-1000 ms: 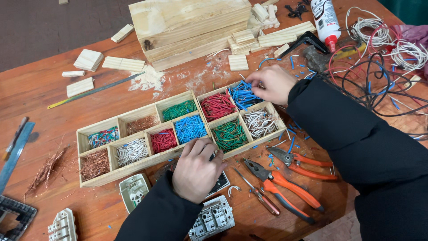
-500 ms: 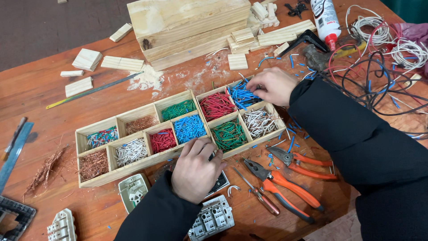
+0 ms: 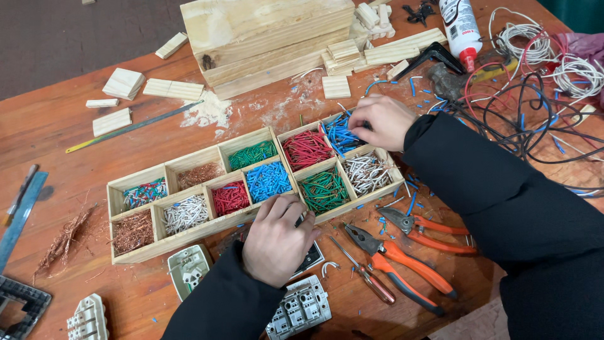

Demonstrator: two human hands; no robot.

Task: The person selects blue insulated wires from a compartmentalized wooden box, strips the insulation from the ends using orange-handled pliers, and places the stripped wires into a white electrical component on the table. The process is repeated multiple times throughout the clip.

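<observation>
We note our right hand (image 3: pixel 382 119) at upper right of centre, fingers curled together into the blue wire pieces (image 3: pixel 340 133) lying leftward beneath them, while our left hand (image 3: pixel 277 239) rests loosely bent against the wooden tray (image 3: pixel 189 234).

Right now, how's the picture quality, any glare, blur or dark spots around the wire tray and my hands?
Head view: even, soft light and sharp focus across the wooden tray and both hands; the left hand casts only a faint shadow on the table; the right hand at the blue wires is crisp; no glare; the black sleeves lose detail.
</observation>
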